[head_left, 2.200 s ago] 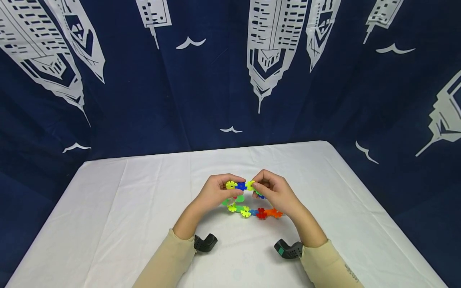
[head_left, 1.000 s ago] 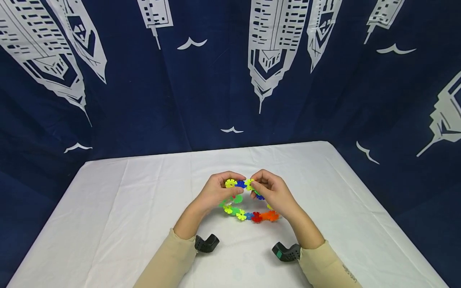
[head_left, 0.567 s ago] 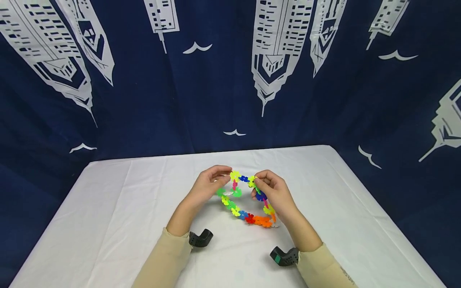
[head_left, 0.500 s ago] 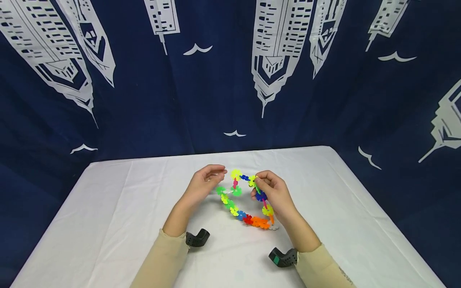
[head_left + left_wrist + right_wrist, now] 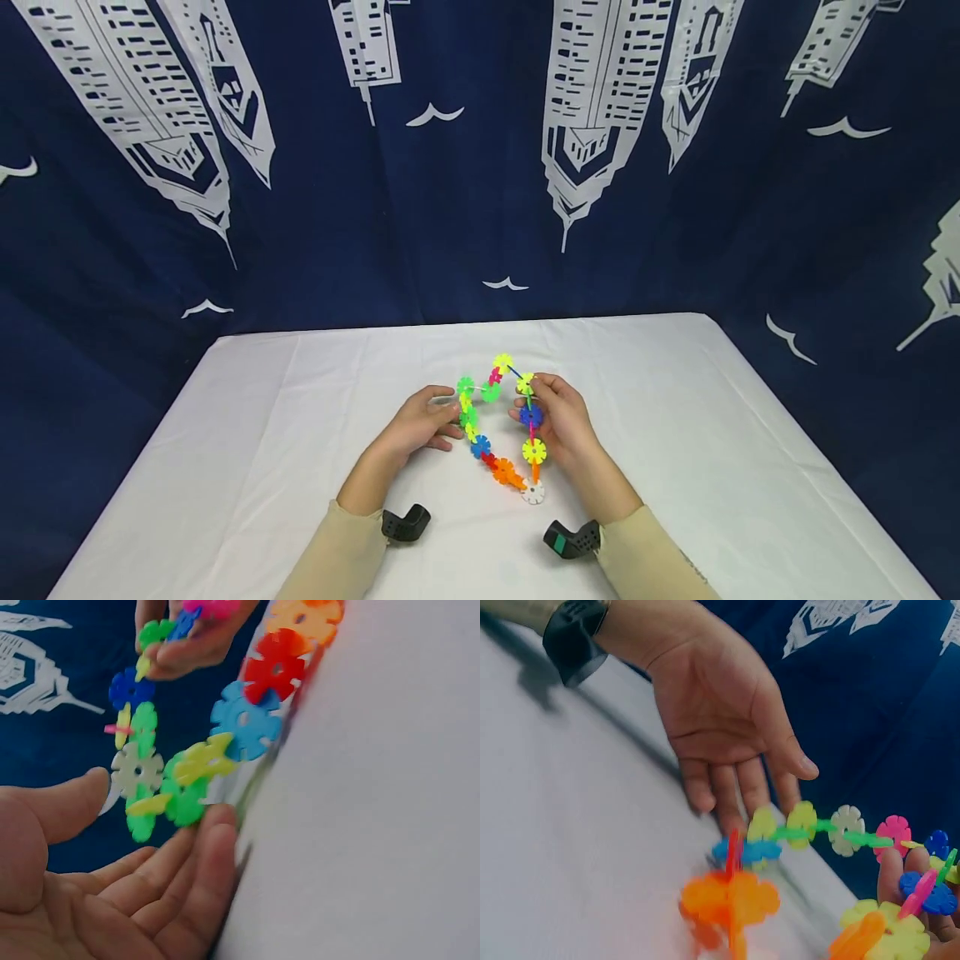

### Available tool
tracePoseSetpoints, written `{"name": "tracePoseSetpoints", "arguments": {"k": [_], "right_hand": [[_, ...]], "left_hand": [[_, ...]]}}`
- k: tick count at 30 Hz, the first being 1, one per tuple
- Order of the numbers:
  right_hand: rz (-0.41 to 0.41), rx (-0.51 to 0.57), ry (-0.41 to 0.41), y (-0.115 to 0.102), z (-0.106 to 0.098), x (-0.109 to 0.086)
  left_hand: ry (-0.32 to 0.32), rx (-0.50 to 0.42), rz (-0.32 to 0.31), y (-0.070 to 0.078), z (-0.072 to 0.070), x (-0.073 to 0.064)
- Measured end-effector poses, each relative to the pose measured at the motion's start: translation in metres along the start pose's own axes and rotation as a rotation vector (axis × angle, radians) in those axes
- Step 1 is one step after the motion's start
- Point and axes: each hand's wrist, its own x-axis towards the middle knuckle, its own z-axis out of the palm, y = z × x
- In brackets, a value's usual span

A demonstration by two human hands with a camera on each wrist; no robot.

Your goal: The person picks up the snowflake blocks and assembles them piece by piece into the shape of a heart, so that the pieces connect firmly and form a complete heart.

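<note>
A closed loop of interlocking plastic snowflake discs (image 5: 533, 452), in many colours, stands tilted between the two hands. My right hand (image 5: 567, 421) holds its right side, near the yellow disc (image 5: 525, 383) and dark blue disc (image 5: 531, 416). Relaxed and slightly spread, the fingers of my left hand (image 5: 422, 427) are right at the loop's left side. In the left wrist view the left fingertips lie just under the green discs (image 5: 184, 799), with the thumb apart from them. A white disc (image 5: 532, 492) forms the loop's near end, beside orange discs (image 5: 504, 472).
A white cloth covers the table (image 5: 300, 433), and a dark blue curtain (image 5: 450, 208) with white building prints hangs behind it. Each wrist wears a black camera mount, one on the left (image 5: 406, 524) and one on the right (image 5: 572, 540).
The left hand has let go of the loop's top and moved down along its left side. The loop has turned in the right hand, its near end swinging closer. The head view has shifted slightly.
</note>
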Motion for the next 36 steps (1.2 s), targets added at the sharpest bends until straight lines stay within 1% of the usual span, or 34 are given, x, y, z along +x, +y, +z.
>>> {"name": "tracePoseSetpoints", "arguments": {"k": [2,3,6,7,9,13,15,17,19,22,26,30,33,34,36], "right_hand": [[0.005,-0.027,0.007,0.004,-0.002,0.001],[0.000,-0.058,0.006,0.006,-0.004,0.001],[-0.035,-0.208,0.007,0.008,-0.010,0.002],[-0.057,-0.292,0.012,0.009,-0.012,0.003],[-0.101,-0.496,0.030,0.009,-0.017,0.004],[-0.240,-0.971,0.057,0.007,-0.023,0.004],[-0.302,-1.131,0.055,0.006,-0.025,0.003],[-0.354,-1.224,0.046,0.005,-0.027,0.002],[-0.373,-1.269,0.033,0.005,-0.029,0.001],[-0.381,-1.294,0.014,0.004,-0.031,0.000],[-0.360,-1.272,-0.004,0.005,-0.035,0.000],[-0.356,-1.233,-0.011,0.007,-0.036,0.003],[-0.332,-1.162,-0.030,0.007,-0.034,0.004],[-0.311,-1.116,-0.040,0.007,-0.033,0.005],[-0.250,-0.992,-0.062,0.007,-0.030,0.005]], "left_hand": [[-0.008,0.001,0.018,-0.003,0.004,0.001],[-0.001,0.004,0.027,-0.004,0.005,0.002],[0.030,0.012,0.061,-0.005,0.006,0.002],[0.042,0.014,0.073,-0.005,0.006,0.002],[0.068,0.018,0.089,-0.005,0.004,0.002],[0.119,0.052,0.114,-0.006,0.001,0.003],[0.138,0.085,0.112,-0.008,0.000,0.004],[0.151,0.116,0.111,-0.010,0.000,0.004],[0.164,0.150,0.107,-0.012,-0.001,0.005],[0.176,0.185,0.100,-0.013,-0.001,0.005],[0.174,0.197,0.099,-0.013,-0.001,0.002],[0.158,0.195,0.117,-0.012,-0.002,0.001],[0.140,0.189,0.120,-0.011,-0.004,0.001],[0.131,0.181,0.115,-0.011,-0.005,0.001],[0.111,0.164,0.100,-0.009,-0.008,0.001]]}}
